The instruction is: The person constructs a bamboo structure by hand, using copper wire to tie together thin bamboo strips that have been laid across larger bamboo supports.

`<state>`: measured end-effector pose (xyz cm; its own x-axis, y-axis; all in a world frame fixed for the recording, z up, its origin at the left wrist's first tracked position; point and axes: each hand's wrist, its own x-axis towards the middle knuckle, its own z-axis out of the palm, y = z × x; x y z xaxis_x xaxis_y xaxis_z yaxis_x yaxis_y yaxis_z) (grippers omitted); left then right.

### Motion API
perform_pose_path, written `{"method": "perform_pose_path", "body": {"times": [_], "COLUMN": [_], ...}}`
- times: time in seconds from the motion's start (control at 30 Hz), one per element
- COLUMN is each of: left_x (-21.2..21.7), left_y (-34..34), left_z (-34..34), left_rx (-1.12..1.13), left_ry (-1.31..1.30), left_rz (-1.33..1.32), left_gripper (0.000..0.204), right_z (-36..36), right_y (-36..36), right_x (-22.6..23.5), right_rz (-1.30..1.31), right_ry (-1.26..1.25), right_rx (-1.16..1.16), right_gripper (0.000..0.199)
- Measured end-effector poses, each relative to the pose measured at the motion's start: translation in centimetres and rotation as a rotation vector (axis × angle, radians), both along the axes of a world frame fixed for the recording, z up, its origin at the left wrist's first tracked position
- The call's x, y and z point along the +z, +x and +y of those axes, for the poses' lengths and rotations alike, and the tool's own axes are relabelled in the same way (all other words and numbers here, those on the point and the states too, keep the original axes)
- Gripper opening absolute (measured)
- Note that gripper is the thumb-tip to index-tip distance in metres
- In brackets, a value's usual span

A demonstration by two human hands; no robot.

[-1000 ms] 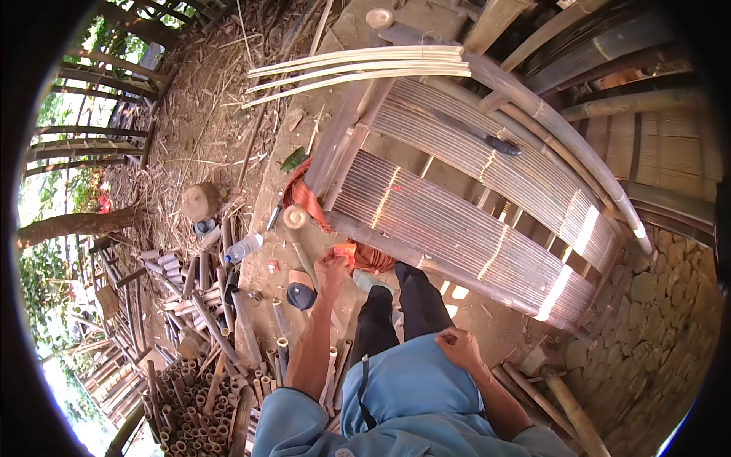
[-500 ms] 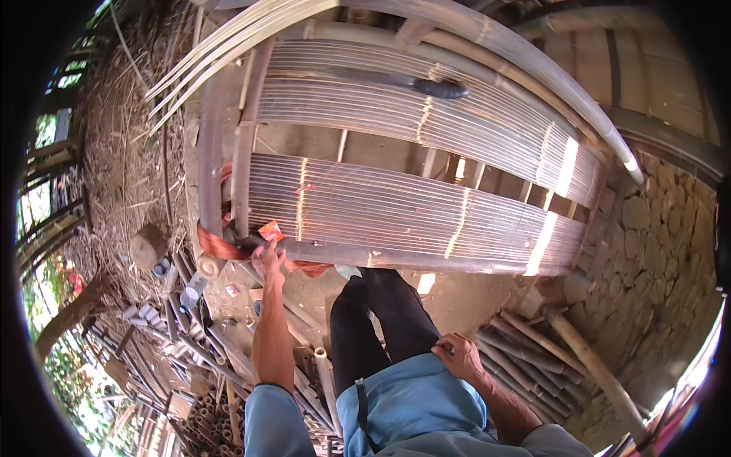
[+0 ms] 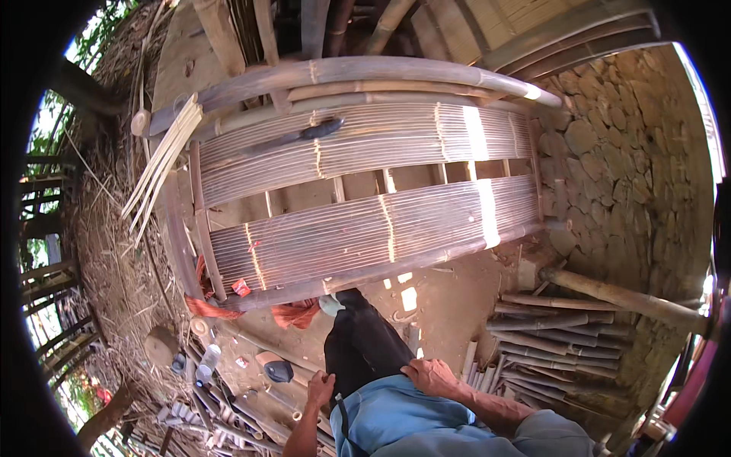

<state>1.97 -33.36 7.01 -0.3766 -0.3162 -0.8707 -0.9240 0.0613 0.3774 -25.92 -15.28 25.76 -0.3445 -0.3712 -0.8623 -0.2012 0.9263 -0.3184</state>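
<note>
Straw and a bundle of split bamboo strips (image 3: 161, 169) lie far left, the left hand (image 3: 320, 387) rests loosely curled and empty on the dark trouser leg (image 3: 364, 346), the right hand (image 3: 431, 376) lies spread flat on it, below the slatted bamboo frame (image 3: 365, 232).

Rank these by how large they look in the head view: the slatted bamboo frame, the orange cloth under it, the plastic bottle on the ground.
1. slatted bamboo frame, by far the largest.
2. orange cloth.
3. plastic bottle, the smallest, though it lies at the bent rim, so unsure.
</note>
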Motion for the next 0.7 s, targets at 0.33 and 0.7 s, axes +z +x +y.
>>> {"method": "perform_pose_path", "body": {"times": [0.33,0.7], "left_x": [-4.9,-16.6], "left_y": [-5.7,-20.0], "left_z": [-3.4,-5.3], "left_rx": [0.043,0.160], "left_ry": [-0.222,-0.920], "left_rz": [0.153,0.305], "left_gripper": [0.023,0.064], "right_z": [8.2,21.9], "right_y": [-9.3,-26.3], "right_x": [6.9,-5.7], "right_rz": [-0.154,0.275], "right_ry": [-0.067,-0.240], "right_rx": [-0.368,-0.593], "right_gripper": [0.033,0.034]}}
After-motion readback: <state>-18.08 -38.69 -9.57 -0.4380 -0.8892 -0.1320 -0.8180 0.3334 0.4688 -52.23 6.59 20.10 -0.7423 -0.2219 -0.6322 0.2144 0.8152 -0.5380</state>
